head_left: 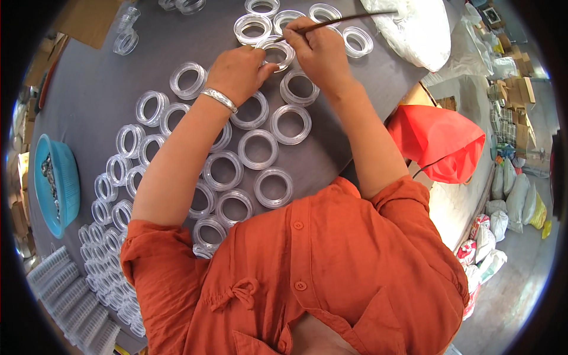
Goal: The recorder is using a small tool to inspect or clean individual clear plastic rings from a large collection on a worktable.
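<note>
My left hand [236,74], with a silver bracelet [219,100] on the wrist, grips the near-left edge of a clear plastic ring [287,57] on the dark table. My right hand [322,54] is closed around a thin dark stick [361,18]. One end of the stick points down at that same ring; its tip is too small to make out. The longer end sticks out to the upper right. More clear rings lie close by, such as one ring [252,28] beyond my left hand and another ring [299,88] just nearer than the gripped one.
Many clear rings [290,125] spread in rows over the dark table [331,155], stacked densely at lower left. A blue basket [70,188] with small silvery pieces stands at left. A white plastic bag [421,35] lies far right, a red cloth or bag [441,139] beside the table edge.
</note>
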Available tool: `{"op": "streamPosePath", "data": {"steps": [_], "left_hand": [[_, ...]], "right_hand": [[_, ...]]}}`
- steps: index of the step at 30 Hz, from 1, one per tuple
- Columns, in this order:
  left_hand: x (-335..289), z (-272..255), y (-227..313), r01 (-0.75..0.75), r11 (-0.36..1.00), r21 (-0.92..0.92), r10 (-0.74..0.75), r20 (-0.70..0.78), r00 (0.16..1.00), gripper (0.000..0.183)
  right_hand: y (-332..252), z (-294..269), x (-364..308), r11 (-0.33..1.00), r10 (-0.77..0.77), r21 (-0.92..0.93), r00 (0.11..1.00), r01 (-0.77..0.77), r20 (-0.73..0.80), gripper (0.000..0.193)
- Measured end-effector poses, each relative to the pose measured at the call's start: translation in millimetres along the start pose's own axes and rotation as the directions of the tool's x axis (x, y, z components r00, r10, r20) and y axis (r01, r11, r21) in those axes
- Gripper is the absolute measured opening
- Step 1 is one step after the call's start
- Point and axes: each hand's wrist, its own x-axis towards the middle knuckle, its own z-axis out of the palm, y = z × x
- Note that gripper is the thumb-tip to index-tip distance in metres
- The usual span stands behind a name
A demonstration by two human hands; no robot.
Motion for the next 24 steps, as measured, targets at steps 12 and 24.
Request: {"op": "streamPosePath", "data": {"steps": [12,24], "left_hand": [[3.2,-1.8,5.6,0.100,0.995,0.008,-0.101,0.076,0.992,0.039],[3.3,6.3,-0.8,0.106,0.993,-0.048,-0.105,0.032,0.994,0.056]], "right_hand": [[-1.2,-30.9,16.9,0.873,0.352,0.196,0.855,-0.447,0.382,0.022],[14.1,7.8,7.2,0.959,0.103,0.263,0.995,-0.101,0.009,0.016]]}}
